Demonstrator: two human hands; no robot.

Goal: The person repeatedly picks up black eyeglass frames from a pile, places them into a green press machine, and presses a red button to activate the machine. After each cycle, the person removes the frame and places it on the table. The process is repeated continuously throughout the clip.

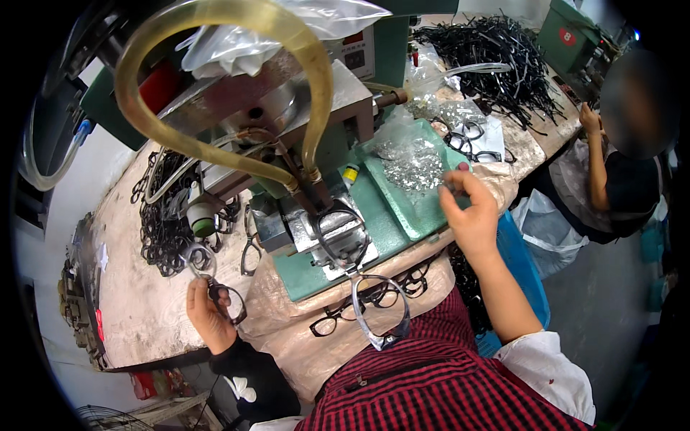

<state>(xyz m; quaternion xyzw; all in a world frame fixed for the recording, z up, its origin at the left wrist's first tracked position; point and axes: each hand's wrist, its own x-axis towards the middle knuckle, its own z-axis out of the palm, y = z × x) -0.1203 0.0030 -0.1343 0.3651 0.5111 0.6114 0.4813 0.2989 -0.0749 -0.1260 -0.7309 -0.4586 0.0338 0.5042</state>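
A pale surface (133, 294) carries a green-based machine (348, 100), with two hands beside it.
Right of the machine's fixture, a green tray (407, 217) sits on the base; behind it lies a heap of black strips (496, 65), and to the left a pile of black frames (162, 230). The right hand (471, 208), fingers bent, is at the tray's right side; whether it grips anything, I cannot tell. The left hand (208, 312) pinches a dark eyeglass frame (214, 289) near the surface's front edge. Small silvery pieces (411, 167) lie bagged in the tray.
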